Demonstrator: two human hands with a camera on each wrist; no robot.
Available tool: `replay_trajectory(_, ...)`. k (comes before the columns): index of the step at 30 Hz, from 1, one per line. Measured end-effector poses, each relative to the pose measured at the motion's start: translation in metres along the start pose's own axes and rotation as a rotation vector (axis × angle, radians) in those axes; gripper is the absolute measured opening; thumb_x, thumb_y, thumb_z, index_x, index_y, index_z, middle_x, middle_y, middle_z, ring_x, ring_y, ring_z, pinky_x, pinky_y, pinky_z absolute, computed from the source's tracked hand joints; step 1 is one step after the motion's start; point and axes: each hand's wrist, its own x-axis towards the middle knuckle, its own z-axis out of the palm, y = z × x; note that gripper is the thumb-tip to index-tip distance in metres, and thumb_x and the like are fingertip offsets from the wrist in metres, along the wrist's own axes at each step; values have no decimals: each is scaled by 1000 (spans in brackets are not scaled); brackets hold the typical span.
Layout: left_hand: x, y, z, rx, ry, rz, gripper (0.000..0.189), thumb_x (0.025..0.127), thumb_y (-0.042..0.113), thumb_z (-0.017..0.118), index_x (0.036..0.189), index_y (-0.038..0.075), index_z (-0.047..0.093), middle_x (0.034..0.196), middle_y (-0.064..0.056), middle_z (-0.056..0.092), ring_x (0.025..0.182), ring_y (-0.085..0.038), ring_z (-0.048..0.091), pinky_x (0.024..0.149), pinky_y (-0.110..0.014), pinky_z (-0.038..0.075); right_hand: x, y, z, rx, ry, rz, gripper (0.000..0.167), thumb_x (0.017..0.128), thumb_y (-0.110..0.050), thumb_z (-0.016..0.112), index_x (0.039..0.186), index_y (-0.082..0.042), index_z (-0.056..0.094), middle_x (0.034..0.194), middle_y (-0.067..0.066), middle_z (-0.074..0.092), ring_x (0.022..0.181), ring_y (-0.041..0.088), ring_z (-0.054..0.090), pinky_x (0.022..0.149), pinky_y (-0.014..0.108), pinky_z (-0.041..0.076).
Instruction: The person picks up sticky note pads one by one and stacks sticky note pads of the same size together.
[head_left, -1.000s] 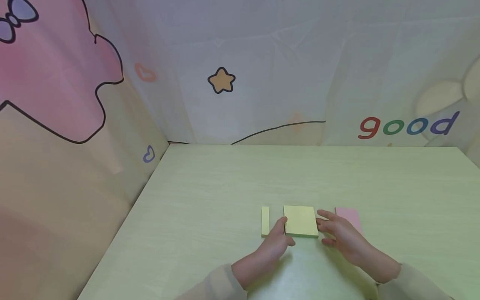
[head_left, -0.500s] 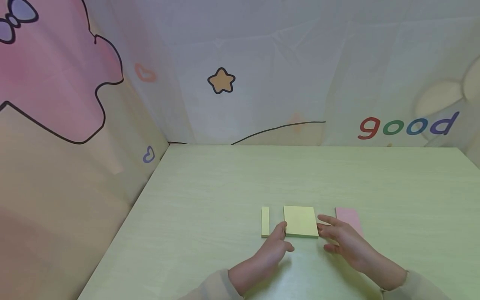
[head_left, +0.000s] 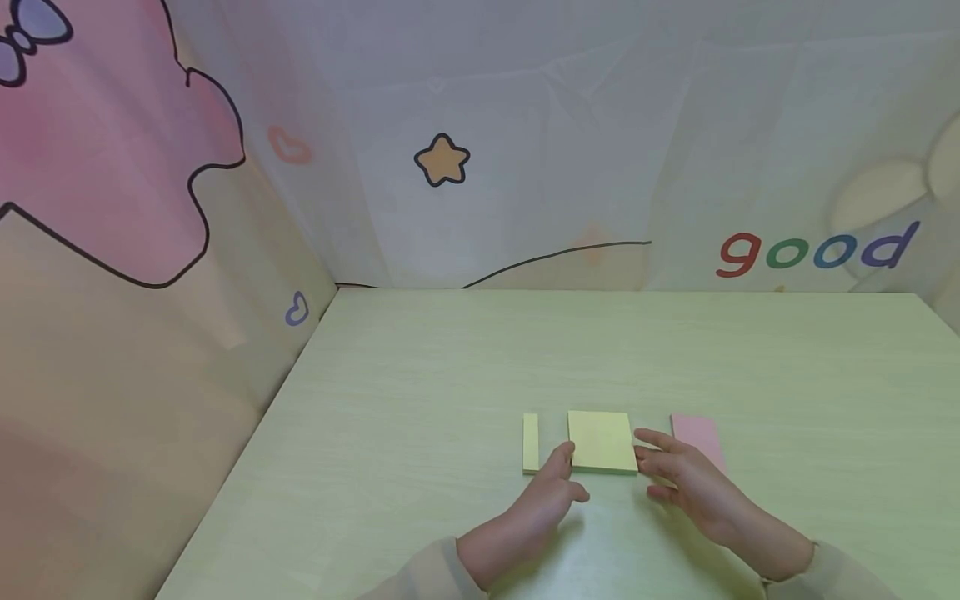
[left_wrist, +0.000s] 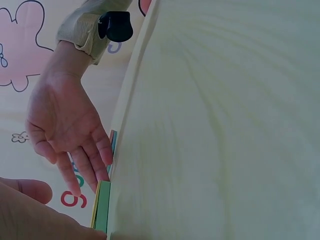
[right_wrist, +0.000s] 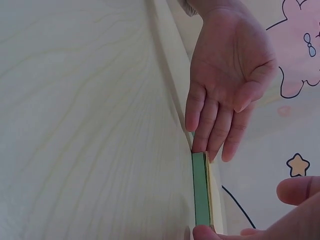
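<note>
A square sticky note pad [head_left: 602,442], yellow on top, lies flat on the table; its side shows a green layer under the yellow in the right wrist view [right_wrist: 201,192]. My left hand [head_left: 531,512] rests its fingertips against the pad's left edge, thumb held apart. At the opposite edge, the fingertips of my right hand [head_left: 693,492] touch the pad, the fingers nearly straight and spread. A narrow yellow sticky note strip [head_left: 531,443] lies left of the square pad. To the right sits a pink sticky note pad [head_left: 697,435], partly covered by my right hand.
The pale table [head_left: 420,358] reaches back to a printed cloth backdrop [head_left: 525,167] with a star and the word "good". A second cloth wall [head_left: 247,367] runs along the table's left side.
Both hands have slid slightly toward me along the square pad's edges, mostly in the first half second. The pads have stayed where they were.
</note>
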Motion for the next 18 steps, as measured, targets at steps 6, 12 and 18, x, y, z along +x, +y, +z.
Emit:
replay_trajectory(6, 2, 0, 1, 12, 8, 2, 71, 74, -4, 45, 139, 2, 17, 147, -18, 10, 135, -36, 5, 106, -55, 6, 0, -2, 0, 3, 3, -7, 58, 91, -19, 40, 139, 1, 14, 142, 25, 22, 126, 31, 31, 82, 29, 40)
replay_trajectory(12, 5, -1, 0, 46, 6, -2, 71, 75, -2, 47, 140, 4, 17, 148, -16, 9, 135, -35, 3, 105, -57, 3, 1, -3, 0, 15, 7, -9, 59, 91, -19, 41, 139, 1, 14, 142, 25, 21, 124, 28, 32, 80, 29, 40)
replay_trajectory(18, 6, -1, 0, 36, 13, -11, 70, 76, -1, 47, 140, 4, 18, 148, -16, 9, 135, -35, 2, 105, -58, 2, 1, -2, 0, 16, 12, -14, 59, 90, -17, 41, 140, 0, 14, 143, 25, 20, 123, 29, 33, 79, 29, 40)
